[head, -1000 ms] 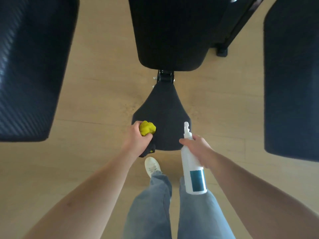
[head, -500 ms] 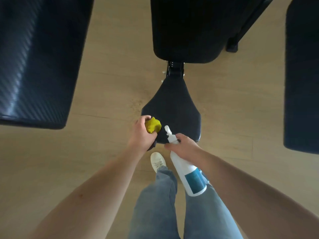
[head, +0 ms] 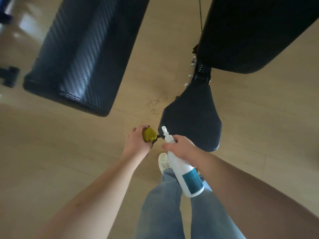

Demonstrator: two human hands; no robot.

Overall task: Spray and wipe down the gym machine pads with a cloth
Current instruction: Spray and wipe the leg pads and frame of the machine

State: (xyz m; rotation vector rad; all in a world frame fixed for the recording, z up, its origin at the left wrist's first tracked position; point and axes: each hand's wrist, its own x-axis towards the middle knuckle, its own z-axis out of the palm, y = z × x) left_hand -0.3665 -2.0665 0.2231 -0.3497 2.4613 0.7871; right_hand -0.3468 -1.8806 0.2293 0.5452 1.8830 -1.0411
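My left hand (head: 137, 144) is closed around a balled-up yellow cloth (head: 149, 134), held over the floor just left of the small black seat pad (head: 193, 118). My right hand (head: 181, 147) grips the neck of a white spray bottle (head: 183, 168) with a blue label. The bottle is tilted, its nozzle pointing up-left at the cloth, close to the seat pad's near left corner. A larger black back pad (head: 250, 35) sits beyond the seat at the upper right. A long textured black bench pad (head: 86, 54) lies to the upper left.
The floor is light wood. My legs in blue jeans (head: 164, 207) and a white shoe (head: 163, 161) stand right below the hands. A metal bracket with bolts (head: 201, 73) joins the seat and back pads. A black bench foot (head: 9, 75) shows at far left.
The view has swung left, so the pads now sit further right. My left hand with the cloth has come off the seat pad. The bottle has tilted, its nozzle now near the cloth.
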